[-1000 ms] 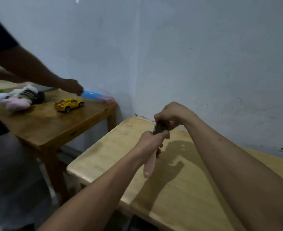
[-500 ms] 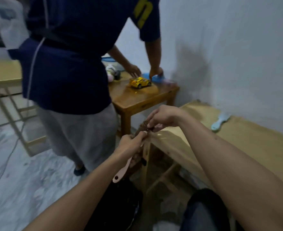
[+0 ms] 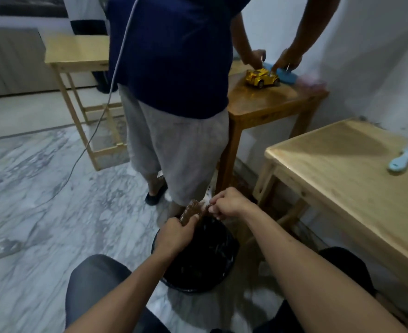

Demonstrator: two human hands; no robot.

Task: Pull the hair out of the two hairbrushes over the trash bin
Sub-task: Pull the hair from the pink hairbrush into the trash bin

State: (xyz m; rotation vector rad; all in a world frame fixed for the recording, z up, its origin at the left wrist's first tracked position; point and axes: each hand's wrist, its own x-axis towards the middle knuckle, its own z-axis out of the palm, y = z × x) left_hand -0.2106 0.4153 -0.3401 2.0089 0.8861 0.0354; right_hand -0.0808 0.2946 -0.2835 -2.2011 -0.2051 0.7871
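My left hand (image 3: 174,233) grips a hairbrush (image 3: 191,211) whose bristled head is covered in brown hair and pokes up past my fingers. My right hand (image 3: 227,205) is closed just to the right of the brush head, pinching the brown hair on it. Both hands hover over the far rim of a black-lined trash bin (image 3: 227,265) on the floor between my knees. A second, light blue hairbrush (image 3: 405,157) lies on the light wooden table (image 3: 337,188) at the right, far from both hands.
Another person in a dark blue shirt and grey shorts (image 3: 174,111) stands right behind the bin, hands on a brown side table (image 3: 267,102) with a yellow toy car (image 3: 261,78). A cable (image 3: 97,126) hangs to the marble floor. A wooden stand (image 3: 78,56) is at the back left.
The view has swung from the table down to the floor. My hands carried the hairbrush from above the light table to above the trash bin, still gripping it.
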